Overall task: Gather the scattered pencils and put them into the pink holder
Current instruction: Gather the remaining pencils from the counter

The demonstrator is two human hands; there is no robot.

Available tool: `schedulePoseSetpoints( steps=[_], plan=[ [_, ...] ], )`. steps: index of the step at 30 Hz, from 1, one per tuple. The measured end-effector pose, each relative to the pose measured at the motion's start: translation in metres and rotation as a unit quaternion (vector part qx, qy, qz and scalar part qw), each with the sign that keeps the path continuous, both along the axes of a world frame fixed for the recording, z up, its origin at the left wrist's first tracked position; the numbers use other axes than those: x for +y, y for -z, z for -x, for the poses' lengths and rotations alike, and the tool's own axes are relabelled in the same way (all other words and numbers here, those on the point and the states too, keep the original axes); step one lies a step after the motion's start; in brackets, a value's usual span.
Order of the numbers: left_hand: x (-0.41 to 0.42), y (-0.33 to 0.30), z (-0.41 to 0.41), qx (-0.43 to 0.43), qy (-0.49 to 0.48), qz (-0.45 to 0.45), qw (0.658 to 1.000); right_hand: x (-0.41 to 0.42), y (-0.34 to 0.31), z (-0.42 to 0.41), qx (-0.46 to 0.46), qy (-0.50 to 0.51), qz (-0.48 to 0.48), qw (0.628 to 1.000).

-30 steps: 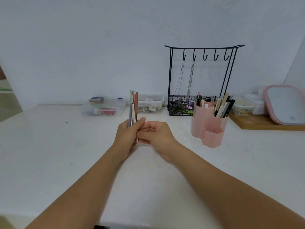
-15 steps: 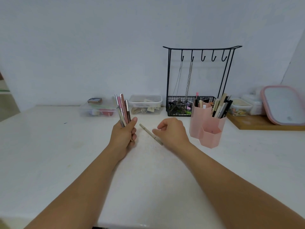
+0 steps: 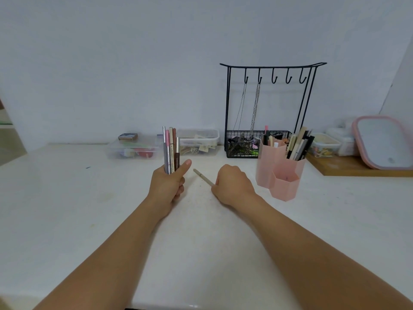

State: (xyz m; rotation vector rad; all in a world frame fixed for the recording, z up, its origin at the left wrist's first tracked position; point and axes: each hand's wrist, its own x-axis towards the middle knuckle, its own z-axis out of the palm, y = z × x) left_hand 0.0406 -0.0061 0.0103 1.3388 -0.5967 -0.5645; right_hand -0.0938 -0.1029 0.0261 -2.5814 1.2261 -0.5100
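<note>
My left hand point(image 3: 168, 186) grips a bundle of several pencils point(image 3: 171, 151) that stand upright above the fist, thumb raised beside them. My right hand point(image 3: 233, 186) holds a single beige pencil point(image 3: 203, 177) whose free end points up and to the left, low over the white table. The pink holder point(image 3: 282, 173), a cluster of hexagonal cups, stands just right of my right hand. Its taller cups hold several pens and pencils; the low front cup looks nearly empty.
A black wire rack point(image 3: 268, 108) with hooks, chains and a basket stands behind the holder. Two clear plastic boxes point(image 3: 134, 148) point(image 3: 199, 142) sit along the wall. A wooden board point(image 3: 348, 168) with a pink-rimmed lid point(image 3: 382, 142) and small containers lies at the right.
My hands have come apart. The right hand drew one beige pencil out of the bundle and moved right with it, while the left hand keeps the others upright.
</note>
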Motion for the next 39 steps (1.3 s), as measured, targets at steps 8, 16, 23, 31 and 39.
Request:
schedulePoseSetpoints(
  steps=[8, 16, 23, 31, 39],
  plan=[
    [-0.001, -0.003, -0.002, 0.050, -0.005, -0.027, 0.998, -0.007, 0.003, 0.002, 0.005, 0.026, -0.032, 0.999],
    [-0.001, -0.003, 0.000, 0.025, 0.025, -0.026, 0.999, -0.007, 0.003, -0.004, -0.367, -0.070, -0.373, 0.849],
    [-0.001, -0.005, 0.004, 0.006, 0.050, -0.024, 0.998, 0.010, -0.011, -0.008, -0.450, -0.163, -0.430, 0.766],
    [-0.001, -0.004, 0.011, 0.044, 0.080, 0.009, 0.996, 0.026, -0.007, -0.017, -0.433, -0.187, -0.415, 0.778],
    [-0.002, -0.002, 0.011, 0.027, 0.074, 0.011, 0.997, 0.030, -0.001, -0.019, -0.412, -0.172, -0.321, 0.835]
  ],
)
